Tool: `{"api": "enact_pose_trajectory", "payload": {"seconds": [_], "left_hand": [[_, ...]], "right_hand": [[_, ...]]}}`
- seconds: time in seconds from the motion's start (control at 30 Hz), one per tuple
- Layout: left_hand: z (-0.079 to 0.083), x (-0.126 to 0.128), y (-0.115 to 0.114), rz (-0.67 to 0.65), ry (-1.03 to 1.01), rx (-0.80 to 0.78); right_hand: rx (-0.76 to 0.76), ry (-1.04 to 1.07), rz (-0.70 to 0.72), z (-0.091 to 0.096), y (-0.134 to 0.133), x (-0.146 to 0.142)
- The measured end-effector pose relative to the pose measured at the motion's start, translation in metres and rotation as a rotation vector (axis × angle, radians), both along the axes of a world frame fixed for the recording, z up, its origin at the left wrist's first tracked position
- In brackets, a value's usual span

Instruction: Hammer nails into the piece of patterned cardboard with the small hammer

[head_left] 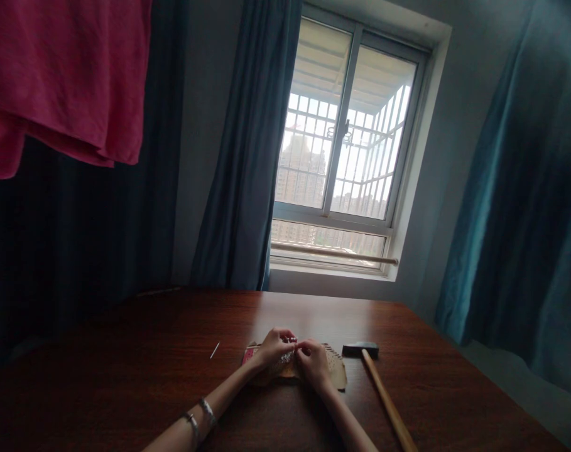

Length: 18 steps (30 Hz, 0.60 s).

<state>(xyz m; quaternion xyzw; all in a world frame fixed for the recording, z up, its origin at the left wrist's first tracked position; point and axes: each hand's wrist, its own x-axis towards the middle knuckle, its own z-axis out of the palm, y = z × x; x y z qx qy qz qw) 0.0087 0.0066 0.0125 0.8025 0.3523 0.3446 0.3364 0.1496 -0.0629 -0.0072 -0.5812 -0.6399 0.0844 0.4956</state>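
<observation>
Both my hands rest together on a flat tan piece [336, 371], perhaps leather or card, with rows of small holes, lying on the dark wooden table [125, 376]. My left hand [274, 349] has its fingers curled and pinched on something small at the piece's far edge. My right hand [313, 364] is closed too, fingertips meeting the left hand's. What they pinch is too small and dark to name. Bracelets [199, 419] circle my left forearm.
A hammer [377, 383] with a dark head and long wooden handle lies just right of the piece. A thin needle-like pin [214, 350] lies on the table to the left. Behind stand a window [346, 150], blue curtains [247, 157] and a hanging red cloth [63, 75].
</observation>
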Motion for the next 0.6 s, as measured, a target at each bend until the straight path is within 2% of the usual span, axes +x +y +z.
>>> {"api": "enact_pose_trajectory", "payload": {"seconds": [0.17,0.3,0.37,0.43,0.5,0.6], "left_hand": [[-0.001,0.000,0.002,0.002,-0.005,-0.013],[-0.002,0.001,0.002,-0.001,-0.009,-0.030],[-0.001,0.001,0.001,0.000,-0.004,-0.048],[0.001,0.001,-0.002,0.005,-0.010,-0.062],[0.003,0.000,-0.005,0.012,-0.017,-0.070],[0.007,-0.001,-0.009,0.024,-0.012,-0.082]], "right_hand": [[-0.056,-0.006,-0.008,0.005,-0.003,-0.001],[-0.117,-0.099,-0.026,0.039,-0.020,0.018],[-0.134,-0.216,-0.084,0.059,-0.038,0.038],[-0.184,-0.304,-0.140,0.072,-0.062,0.062],[-0.260,-0.338,-0.266,0.069,-0.091,0.086],[-0.327,-0.391,-0.553,0.038,-0.138,0.115]]}}
